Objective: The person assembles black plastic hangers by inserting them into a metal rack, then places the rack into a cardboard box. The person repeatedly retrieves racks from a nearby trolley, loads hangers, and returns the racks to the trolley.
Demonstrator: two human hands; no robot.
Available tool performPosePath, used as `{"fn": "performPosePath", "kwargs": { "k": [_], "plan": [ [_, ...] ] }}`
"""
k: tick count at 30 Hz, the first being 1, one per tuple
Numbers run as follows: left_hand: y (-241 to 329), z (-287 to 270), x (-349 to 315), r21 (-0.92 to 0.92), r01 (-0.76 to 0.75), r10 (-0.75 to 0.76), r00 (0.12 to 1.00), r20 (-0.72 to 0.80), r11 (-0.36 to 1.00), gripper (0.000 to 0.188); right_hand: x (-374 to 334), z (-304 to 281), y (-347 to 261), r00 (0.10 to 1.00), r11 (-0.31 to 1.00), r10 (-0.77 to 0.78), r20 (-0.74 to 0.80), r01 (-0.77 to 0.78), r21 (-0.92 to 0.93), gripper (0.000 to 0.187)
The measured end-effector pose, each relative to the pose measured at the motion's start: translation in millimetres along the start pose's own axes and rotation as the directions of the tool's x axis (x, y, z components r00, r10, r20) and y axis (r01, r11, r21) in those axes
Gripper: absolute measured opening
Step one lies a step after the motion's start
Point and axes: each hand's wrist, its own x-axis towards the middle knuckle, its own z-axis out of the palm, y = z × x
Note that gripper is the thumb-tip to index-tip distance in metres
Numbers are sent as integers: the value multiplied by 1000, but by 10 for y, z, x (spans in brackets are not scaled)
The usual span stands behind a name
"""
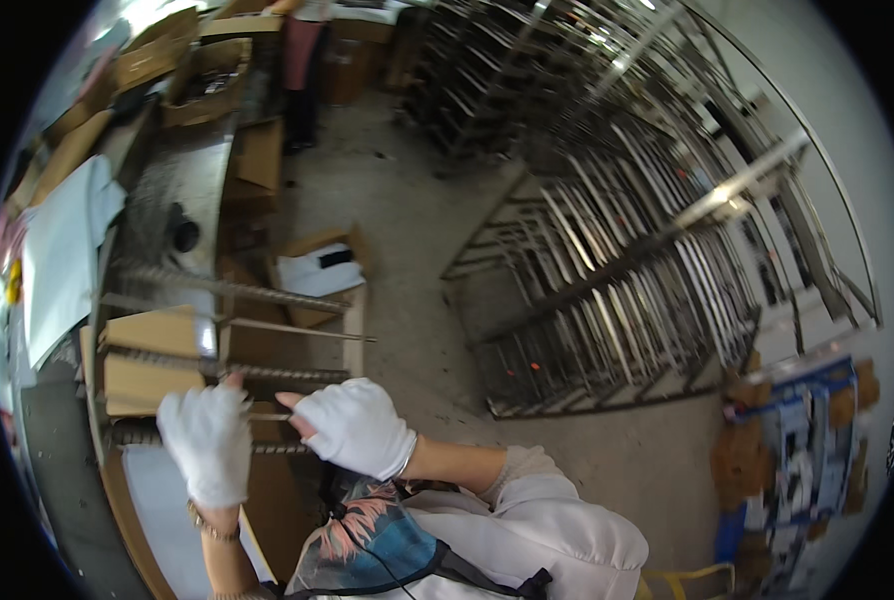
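Both my hands wear white fingerless gloves. My left hand (209,440) and my right hand (352,425) are held close together in front of several long threaded metal rods (237,372) that stick out sideways from a bench. Between the fingertips of the two hands runs a thin metal rod (267,416), pinched at both ends. Another threaded rod (137,433) passes behind my left hand. Higher up lie a thick threaded rod (217,287) and a thin smooth rod (297,330).
Cardboard pieces (152,350) lie on the metal bench (182,180) at left. An open cardboard box (317,270) sits on the concrete floor. Stacked metal wire racks (627,250) fill the right side. A person's legs (302,70) stand at the far end.
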Motion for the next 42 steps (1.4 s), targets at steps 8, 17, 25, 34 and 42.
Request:
{"fn": "performPosePath", "kwargs": {
  "k": [8,17,25,34,42],
  "plan": [
    [1270,558,274,-634,-123,348,905,243,763,44,-2092,-509,1459,567,568,823,30,-823,-21,42],
    [2116,1585,-1075,-511,109,453,332,827,853,18,-4426,148,3759,139,153,945,-296,-988,24,49],
    [2930,2050,-1269,-396,165,387,87,918,903,24,-5575,115,5075,-95,-162,949,-301,-965,-205,50],
    [3689,2913,-1287,-458,386,440,141,887,801,20,-5175,287,6156,422,441,886,-190,-895,71,12],
    [3640,3157,-1283,-325,425,331,63,942,845,24,-5744,621,7363,-152,-164,961,-230,-986,-33,50]
  ]
}}
